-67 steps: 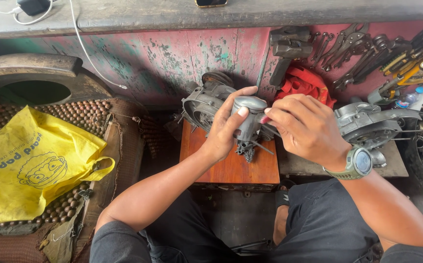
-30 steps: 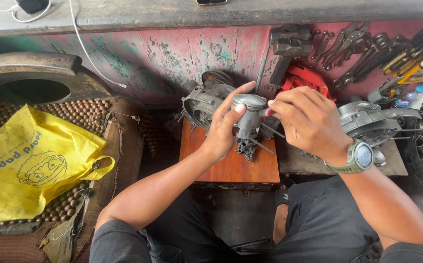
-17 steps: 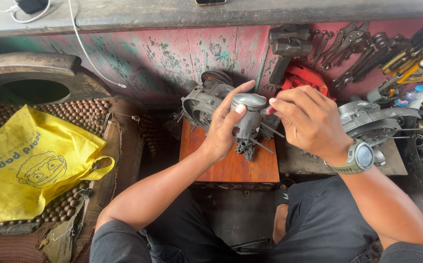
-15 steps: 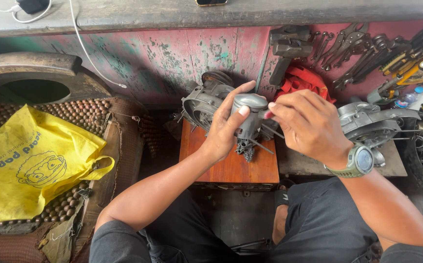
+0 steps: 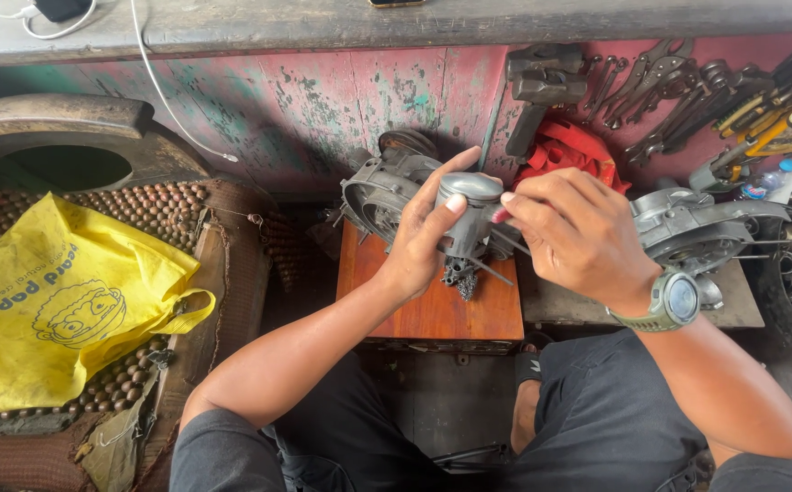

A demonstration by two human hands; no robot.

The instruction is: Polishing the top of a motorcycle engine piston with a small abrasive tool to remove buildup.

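Observation:
My left hand point(image 5: 428, 232) grips a small grey metal carburetor point(image 5: 469, 214), held above an orange-brown wooden block point(image 5: 432, 305). My right hand point(image 5: 578, 232) pinches a thin red-tipped tool against the carburetor's right side; a thin metal rod sticks out below it. A green-strapped watch point(image 5: 674, 301) sits on my right wrist. Behind the carburetor lies a grey engine casing point(image 5: 378, 187).
A yellow plastic bag point(image 5: 59, 301) lies on a beaded seat mat at left. A second grey engine casing point(image 5: 697, 228) rests at right. Hammers point(image 5: 542, 87), pliers and screwdrivers lie against the red-green painted wall. A red cloth point(image 5: 569, 150) sits behind my right hand.
My right hand has shifted slightly against the carburetor, fingers working at its side. My left hand keeps the same grip; the rest is unchanged.

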